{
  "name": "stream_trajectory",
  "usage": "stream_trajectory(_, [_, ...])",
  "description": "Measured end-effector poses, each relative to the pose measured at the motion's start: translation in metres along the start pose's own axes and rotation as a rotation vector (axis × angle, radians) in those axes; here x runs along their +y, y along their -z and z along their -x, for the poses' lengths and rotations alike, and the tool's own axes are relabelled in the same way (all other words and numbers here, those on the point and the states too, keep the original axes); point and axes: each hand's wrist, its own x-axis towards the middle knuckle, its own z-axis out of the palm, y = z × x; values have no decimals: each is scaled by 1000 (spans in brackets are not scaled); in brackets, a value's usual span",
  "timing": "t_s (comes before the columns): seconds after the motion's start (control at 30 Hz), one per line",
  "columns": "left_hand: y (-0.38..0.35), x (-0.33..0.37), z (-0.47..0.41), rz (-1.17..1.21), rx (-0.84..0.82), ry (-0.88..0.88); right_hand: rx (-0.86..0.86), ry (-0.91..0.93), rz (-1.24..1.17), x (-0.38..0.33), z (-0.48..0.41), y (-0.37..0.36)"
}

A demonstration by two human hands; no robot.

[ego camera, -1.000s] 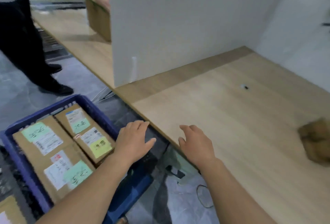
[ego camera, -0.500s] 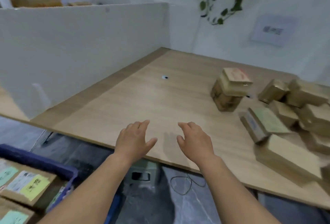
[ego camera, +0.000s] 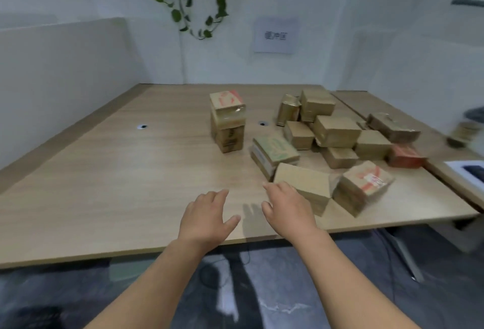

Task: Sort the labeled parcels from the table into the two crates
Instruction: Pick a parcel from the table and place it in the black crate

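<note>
In the head view, the left hand and right hand are held empty, fingers loosely spread, over the near edge of the table. The nearest parcel lies just far-right of the right hand, its long axis running left to right. The right hand is judged nearer. Contact cannot be told.

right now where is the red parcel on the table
In the head view the red parcel lies on the right side of the table, at the pile's right edge, beside a plain brown parcel and behind the red-labelled parcel.
</note>
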Motion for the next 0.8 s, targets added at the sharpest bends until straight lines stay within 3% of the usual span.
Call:
stream_trajectory(0.47, [-55,136,-99,-12,-108,-298,64,-289,-1,153,0,19])
stream_trajectory(0.8, [-93,216,-217,104,-154,-331,35,-430,46,262,-73,47])
